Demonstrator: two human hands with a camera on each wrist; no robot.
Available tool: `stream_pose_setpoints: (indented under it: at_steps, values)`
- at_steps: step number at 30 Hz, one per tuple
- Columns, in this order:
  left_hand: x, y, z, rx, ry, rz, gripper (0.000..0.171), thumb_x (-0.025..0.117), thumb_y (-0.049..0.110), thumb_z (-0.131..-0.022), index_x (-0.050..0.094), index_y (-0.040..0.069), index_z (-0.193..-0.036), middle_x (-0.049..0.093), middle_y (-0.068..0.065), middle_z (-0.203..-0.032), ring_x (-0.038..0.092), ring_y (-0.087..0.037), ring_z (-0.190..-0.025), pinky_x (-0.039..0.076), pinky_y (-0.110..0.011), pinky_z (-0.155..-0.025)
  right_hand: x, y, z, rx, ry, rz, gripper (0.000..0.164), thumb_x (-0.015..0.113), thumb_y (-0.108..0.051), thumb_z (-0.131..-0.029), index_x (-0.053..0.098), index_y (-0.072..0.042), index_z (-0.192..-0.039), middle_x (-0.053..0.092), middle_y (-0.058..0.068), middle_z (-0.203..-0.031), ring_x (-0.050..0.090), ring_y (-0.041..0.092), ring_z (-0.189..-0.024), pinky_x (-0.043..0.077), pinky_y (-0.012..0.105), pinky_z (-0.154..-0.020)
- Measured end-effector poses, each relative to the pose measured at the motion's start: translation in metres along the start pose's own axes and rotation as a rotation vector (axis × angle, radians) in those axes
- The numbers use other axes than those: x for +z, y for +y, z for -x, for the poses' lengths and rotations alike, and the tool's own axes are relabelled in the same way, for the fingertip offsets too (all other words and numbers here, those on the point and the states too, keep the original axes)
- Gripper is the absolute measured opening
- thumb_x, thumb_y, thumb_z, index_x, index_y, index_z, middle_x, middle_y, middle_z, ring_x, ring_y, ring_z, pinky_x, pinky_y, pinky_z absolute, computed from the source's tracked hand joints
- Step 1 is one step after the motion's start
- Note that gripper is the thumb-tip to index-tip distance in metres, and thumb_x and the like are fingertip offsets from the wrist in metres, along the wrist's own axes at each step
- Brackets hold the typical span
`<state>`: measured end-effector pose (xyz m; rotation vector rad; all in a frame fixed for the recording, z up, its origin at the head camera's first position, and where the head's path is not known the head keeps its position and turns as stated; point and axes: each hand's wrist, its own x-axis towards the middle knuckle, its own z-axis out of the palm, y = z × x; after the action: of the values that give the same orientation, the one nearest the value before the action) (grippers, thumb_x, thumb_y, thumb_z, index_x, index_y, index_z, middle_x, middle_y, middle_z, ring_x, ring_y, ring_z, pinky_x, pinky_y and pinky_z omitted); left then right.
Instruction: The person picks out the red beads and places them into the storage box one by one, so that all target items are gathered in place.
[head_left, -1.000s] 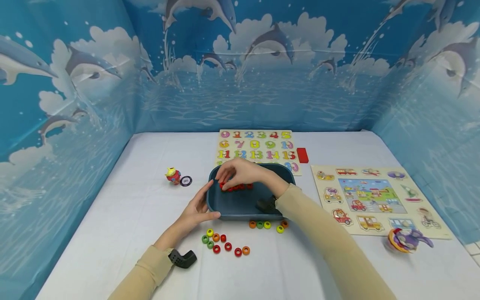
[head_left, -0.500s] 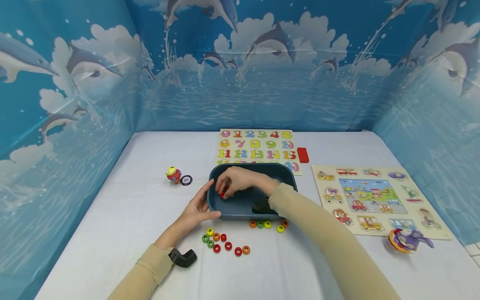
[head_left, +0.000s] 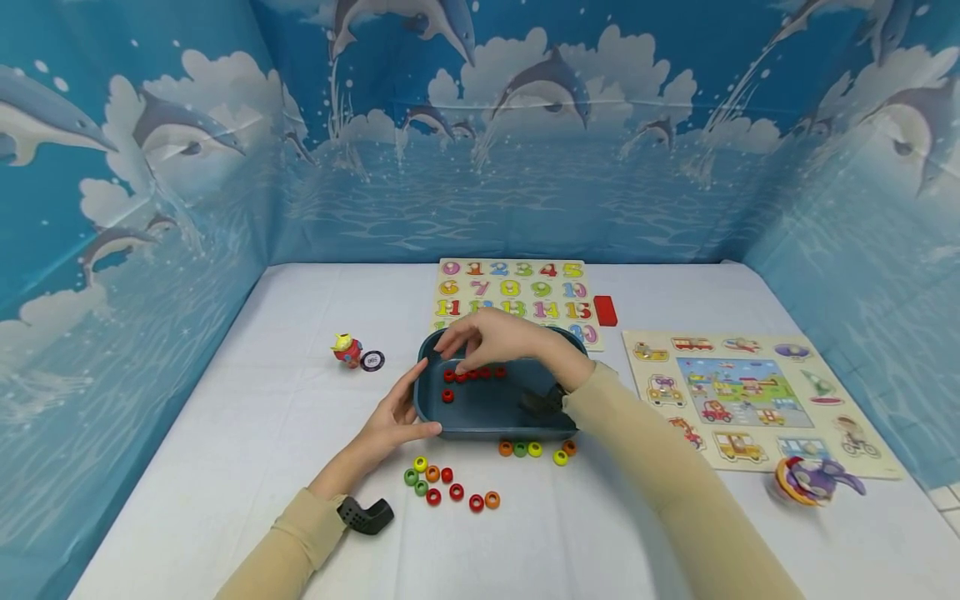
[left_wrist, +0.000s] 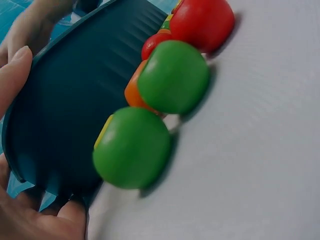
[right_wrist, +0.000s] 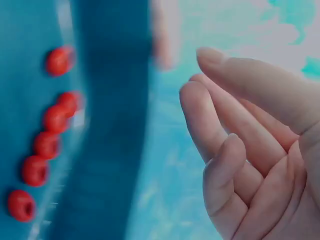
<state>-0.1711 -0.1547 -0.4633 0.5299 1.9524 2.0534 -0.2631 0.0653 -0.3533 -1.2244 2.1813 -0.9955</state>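
A dark blue tray (head_left: 483, 414) stands mid-table. My left hand (head_left: 388, 422) holds its left end, thumb at the near side and fingers along the left wall. In the left wrist view, fingers (left_wrist: 70, 220) bend against the tray's outer wall. Over the tray's far side hovers my right hand (head_left: 498, 337), fingers loosely bent, nothing between them in the right wrist view. Several red beads (right_wrist: 46, 145) form a row inside the tray, partly under the right hand in the head view. One separate red bead (head_left: 447, 396) sits nearer the front.
Loose beads in red, orange, yellow and green (head_left: 422, 489) lie before the tray, others (head_left: 521, 449) along its front wall. Behind is a number puzzle board (head_left: 510, 275) with a red block (head_left: 605, 311). A vehicle puzzle (head_left: 742, 392), a purple toy (head_left: 813, 481) and a small figure (head_left: 347, 351) flank it.
My right hand went down into the tray, set a red bead in front of the row, let it go, and rose back toward the far side. My left hand kept its place.
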Motion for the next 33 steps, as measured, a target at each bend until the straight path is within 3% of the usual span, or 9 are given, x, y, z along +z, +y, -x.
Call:
stream_pose_setpoints:
  at_steps: [6,9,14,18,23,29,33]
  values:
    - [0.001,0.007,0.001,-0.026,0.003,-0.015,0.087,0.068,0.000,-0.076,0.018,0.027,-0.143,0.009,0.002,-0.147,0.013,-0.017,-0.133,0.022,-0.029,-0.104,0.007,-0.029,0.052,-0.129,0.088,0.017,0.032,0.067,-0.023,-0.080,0.061,-0.016,-0.111,0.062,-0.006,-0.103,0.060,0.009,-0.071,0.052,0.027,-0.057]
    - [0.004,0.016,0.003,-0.019,0.001,-0.033,0.087,0.067,0.000,-0.077,0.015,0.020,-0.144,0.008,-0.001,-0.148,0.011,-0.021,-0.134,0.020,-0.033,-0.105,0.026,-0.032,0.074,-0.188,0.094,0.022,0.028,0.066,-0.024,-0.082,0.062,-0.017,-0.108,0.062,-0.009,-0.100,0.059,0.004,-0.070,0.051,0.024,-0.054]
    - [0.006,0.021,0.005,0.000,-0.002,-0.035,0.087,0.067,0.000,-0.077,0.014,0.015,-0.144,0.008,-0.002,-0.148,0.009,-0.025,-0.134,0.018,-0.037,-0.106,0.068,-0.030,0.097,-0.211,0.083,-0.049,0.024,0.065,-0.023,-0.082,0.063,-0.018,-0.106,0.063,-0.009,-0.094,0.058,0.002,-0.072,0.049,0.020,-0.050]
    - [0.007,0.021,0.006,-0.005,-0.001,-0.050,0.086,0.067,0.001,-0.077,0.014,0.016,-0.144,0.008,-0.002,-0.148,0.009,-0.025,-0.134,0.018,-0.037,-0.105,0.104,-0.021,0.105,-0.207,0.113,-0.095,0.024,0.067,-0.023,-0.080,0.064,-0.015,-0.103,0.064,-0.004,-0.094,0.059,0.006,-0.079,0.050,0.021,-0.056]
    - [0.008,0.021,0.005,-0.016,0.007,-0.072,0.086,0.067,0.002,-0.077,0.014,0.018,-0.144,0.009,0.000,-0.147,0.010,-0.024,-0.134,0.019,-0.035,-0.105,0.136,-0.006,0.106,-0.160,0.163,-0.035,0.028,0.069,-0.028,-0.078,0.063,-0.018,-0.103,0.062,-0.009,-0.099,0.056,0.005,-0.089,0.049,0.022,-0.075]
    - [0.008,0.021,0.005,-0.025,0.009,-0.073,0.086,0.068,0.003,-0.077,0.016,0.020,-0.144,0.009,0.000,-0.148,0.011,-0.023,-0.134,0.020,-0.033,-0.105,0.155,0.004,0.101,-0.100,0.202,0.018,0.035,0.071,-0.029,-0.076,0.060,-0.024,-0.109,0.055,-0.016,-0.108,0.049,0.000,-0.100,0.045,0.022,-0.084]
    - [0.008,0.022,0.006,-0.026,0.012,-0.067,0.086,0.066,0.000,-0.077,0.016,0.021,-0.143,0.009,0.000,-0.147,0.012,-0.023,-0.134,0.020,-0.033,-0.105,0.159,0.007,0.099,-0.069,0.243,0.053,0.035,0.071,-0.029,-0.076,0.059,-0.026,-0.109,0.056,-0.017,-0.106,0.050,0.000,-0.097,0.045,0.021,-0.082]
